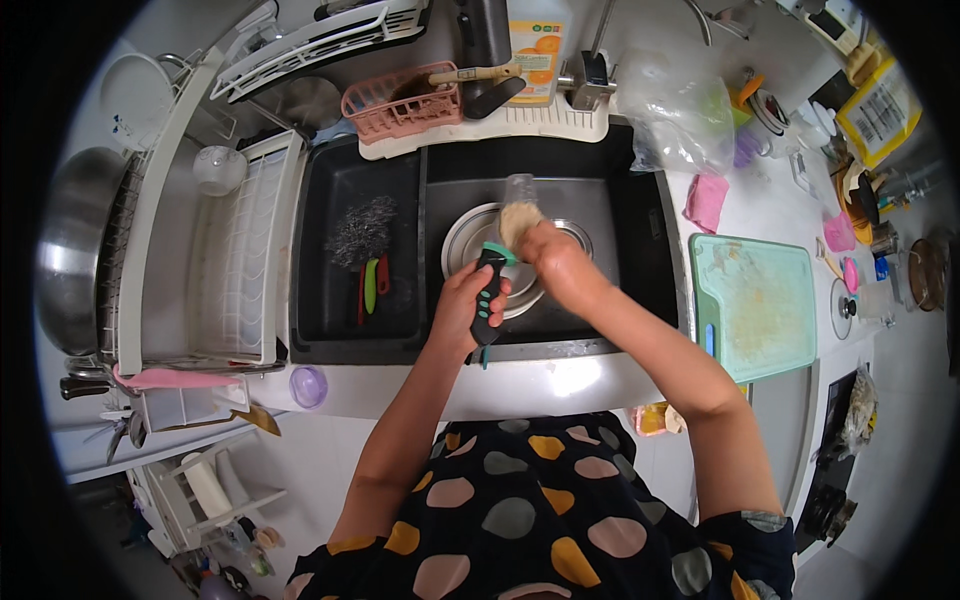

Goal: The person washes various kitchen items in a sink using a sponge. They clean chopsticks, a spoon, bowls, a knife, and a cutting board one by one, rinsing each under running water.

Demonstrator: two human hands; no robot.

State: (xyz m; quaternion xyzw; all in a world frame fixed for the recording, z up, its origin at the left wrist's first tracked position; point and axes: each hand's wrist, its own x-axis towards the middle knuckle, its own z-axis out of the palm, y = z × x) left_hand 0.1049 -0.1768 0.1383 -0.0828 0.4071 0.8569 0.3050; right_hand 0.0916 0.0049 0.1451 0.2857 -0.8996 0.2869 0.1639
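Note:
My left hand (459, 304) grips the black handle (487, 300) of a kitchen utensil, which has teal dots and a teal collar. The utensil's far end (520, 186) looks clear or shiny; its exact kind cannot be told. My right hand (559, 262) presses a beige scrubbing pad (519, 221) against the utensil, hiding its middle. Both hands are over the right basin of a black double sink (637, 225). Beneath them lie a rimmed plate (455, 247) and another round dish (581, 234), partly covered by my hands.
The left basin holds a metal scouring mesh (364, 229) and small utensils with red and green handles (370, 286). A pink caddy (405, 112) with a wooden-handled brush (472, 73) stands behind. To the right lies a green cutting board (754, 307); a purple cup (308, 387) sits at the front edge.

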